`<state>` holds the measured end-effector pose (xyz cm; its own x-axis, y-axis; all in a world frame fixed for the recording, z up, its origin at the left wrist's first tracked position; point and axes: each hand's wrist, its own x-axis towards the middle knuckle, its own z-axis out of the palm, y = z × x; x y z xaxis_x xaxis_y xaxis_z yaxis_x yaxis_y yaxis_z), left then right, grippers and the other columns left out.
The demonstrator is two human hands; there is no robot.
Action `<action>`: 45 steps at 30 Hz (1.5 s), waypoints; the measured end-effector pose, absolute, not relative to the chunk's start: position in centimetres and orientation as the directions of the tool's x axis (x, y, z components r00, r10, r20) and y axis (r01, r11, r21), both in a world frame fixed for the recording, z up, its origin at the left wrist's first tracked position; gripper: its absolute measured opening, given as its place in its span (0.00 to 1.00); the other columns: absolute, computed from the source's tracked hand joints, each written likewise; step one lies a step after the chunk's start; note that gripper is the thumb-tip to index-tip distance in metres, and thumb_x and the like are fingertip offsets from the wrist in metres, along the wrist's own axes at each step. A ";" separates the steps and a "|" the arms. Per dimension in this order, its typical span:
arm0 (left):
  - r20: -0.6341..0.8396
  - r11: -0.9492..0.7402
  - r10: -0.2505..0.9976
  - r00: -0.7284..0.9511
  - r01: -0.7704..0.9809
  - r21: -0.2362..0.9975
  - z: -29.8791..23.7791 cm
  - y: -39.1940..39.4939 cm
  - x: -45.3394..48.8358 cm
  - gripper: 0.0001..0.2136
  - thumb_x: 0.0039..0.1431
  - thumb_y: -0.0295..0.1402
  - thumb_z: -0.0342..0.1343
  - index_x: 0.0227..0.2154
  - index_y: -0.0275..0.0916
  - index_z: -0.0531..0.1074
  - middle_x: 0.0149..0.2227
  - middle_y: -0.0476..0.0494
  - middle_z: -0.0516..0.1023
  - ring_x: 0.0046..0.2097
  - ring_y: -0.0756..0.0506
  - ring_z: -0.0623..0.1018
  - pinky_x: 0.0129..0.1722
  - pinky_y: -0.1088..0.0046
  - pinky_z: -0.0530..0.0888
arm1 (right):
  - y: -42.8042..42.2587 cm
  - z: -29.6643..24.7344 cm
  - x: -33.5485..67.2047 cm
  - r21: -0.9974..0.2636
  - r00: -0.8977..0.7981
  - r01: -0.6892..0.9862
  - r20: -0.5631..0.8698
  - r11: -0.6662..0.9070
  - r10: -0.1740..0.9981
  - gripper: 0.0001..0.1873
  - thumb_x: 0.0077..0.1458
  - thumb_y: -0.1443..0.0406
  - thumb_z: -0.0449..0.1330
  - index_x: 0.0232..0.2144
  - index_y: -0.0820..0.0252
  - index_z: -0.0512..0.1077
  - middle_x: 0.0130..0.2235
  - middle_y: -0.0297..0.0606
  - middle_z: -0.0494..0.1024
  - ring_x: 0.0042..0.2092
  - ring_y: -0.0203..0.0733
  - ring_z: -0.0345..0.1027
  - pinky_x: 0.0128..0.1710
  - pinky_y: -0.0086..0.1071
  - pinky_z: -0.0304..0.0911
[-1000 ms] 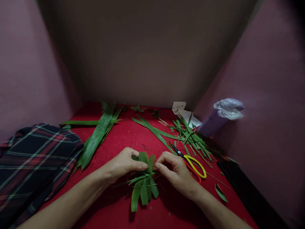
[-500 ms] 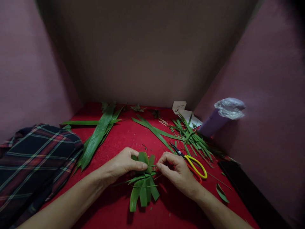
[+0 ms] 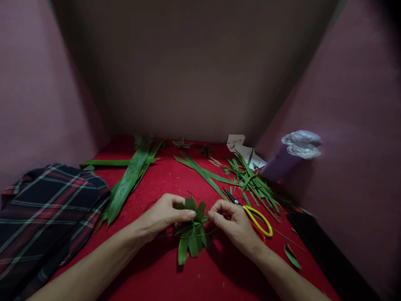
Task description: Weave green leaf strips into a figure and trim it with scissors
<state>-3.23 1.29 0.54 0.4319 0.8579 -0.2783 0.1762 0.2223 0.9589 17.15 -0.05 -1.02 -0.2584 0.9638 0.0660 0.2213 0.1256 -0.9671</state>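
Observation:
A bundle of cut green leaf strips (image 3: 193,238), fanned out at top and bottom, hangs over the red cloth (image 3: 163,280). My left hand (image 3: 171,213) pinches its upper part between thumb and fingers. At its right side, my right hand (image 3: 232,223) has thumb and forefinger pressed together on a thin strand (image 3: 205,215) by the bundle; the strand is too fine to make out well. Scissors (image 3: 258,217) with yellow and red handles lie just behind and right of my right hand, partly hidden by it.
Long broad leaves (image 3: 128,184) lie at the back left, beside a plaid cloth (image 3: 59,205). A heap of narrow cut strips (image 3: 257,182) is at the back right, near white paper (image 3: 250,155) and a purple cylinder with plastic wrap (image 3: 282,159). A black flat object (image 3: 322,246) lines the right edge.
The leaf bundle has tilted and shifted slightly right, its lower strips now higher and closer together. My right hand has moved a little to the right.

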 end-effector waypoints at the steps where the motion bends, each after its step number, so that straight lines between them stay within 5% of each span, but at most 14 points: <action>1: -0.288 0.232 0.855 0.432 0.178 0.956 0.5 1.3 -3.2 0.13 0.46 0.43 0.59 0.23 0.35 0.73 0.16 0.55 0.64 0.18 0.54 0.59 0.19 0.77 0.54 | -0.1 -1.1 17.1 -0.964 -0.257 0.233 0.065 0.127 0.964 0.12 0.52 0.63 0.56 0.20 0.60 0.63 0.20 0.28 0.62 0.23 0.32 0.55 0.23 0.26 0.53; 17: -0.344 0.306 0.845 0.410 0.157 0.939 1.3 1.0 -3.0 0.13 0.41 0.40 0.62 0.24 0.33 0.76 0.22 0.45 0.76 0.23 0.49 0.71 0.24 0.74 0.63 | 0.0 -1.4 17.3 -0.962 -0.272 0.238 0.069 0.137 0.960 0.11 0.51 0.65 0.56 0.19 0.60 0.63 0.20 0.27 0.62 0.22 0.32 0.55 0.23 0.26 0.52; 29: -0.357 0.315 0.830 0.429 0.168 0.934 1.2 1.0 -3.1 0.14 0.40 0.42 0.62 0.24 0.34 0.74 0.22 0.47 0.74 0.23 0.49 0.69 0.24 0.74 0.63 | -0.7 -0.1 16.8 -0.941 -0.335 0.279 0.092 0.192 0.938 0.08 0.52 0.65 0.57 0.23 0.61 0.68 0.23 0.31 0.68 0.26 0.34 0.61 0.27 0.27 0.58; 37: -0.294 0.270 0.823 0.485 0.121 0.955 1.1 1.9 -3.9 0.16 0.51 0.45 0.55 0.25 0.34 0.71 0.23 0.50 0.70 0.24 0.53 0.65 0.25 0.77 0.62 | 0.5 -1.4 17.6 -0.973 -0.215 0.212 0.045 0.091 0.976 0.12 0.51 0.62 0.57 0.20 0.60 0.64 0.20 0.27 0.61 0.22 0.32 0.55 0.22 0.26 0.53; 45: -0.322 0.270 0.814 0.483 0.177 0.947 0.8 2.2 -4.5 0.11 0.48 0.39 0.58 0.22 0.34 0.72 0.21 0.48 0.72 0.23 0.52 0.69 0.24 0.76 0.63 | 1.0 -1.5 17.7 -0.975 -0.130 0.208 0.055 0.082 0.990 0.14 0.50 0.60 0.58 0.19 0.61 0.64 0.19 0.27 0.61 0.21 0.31 0.52 0.22 0.26 0.50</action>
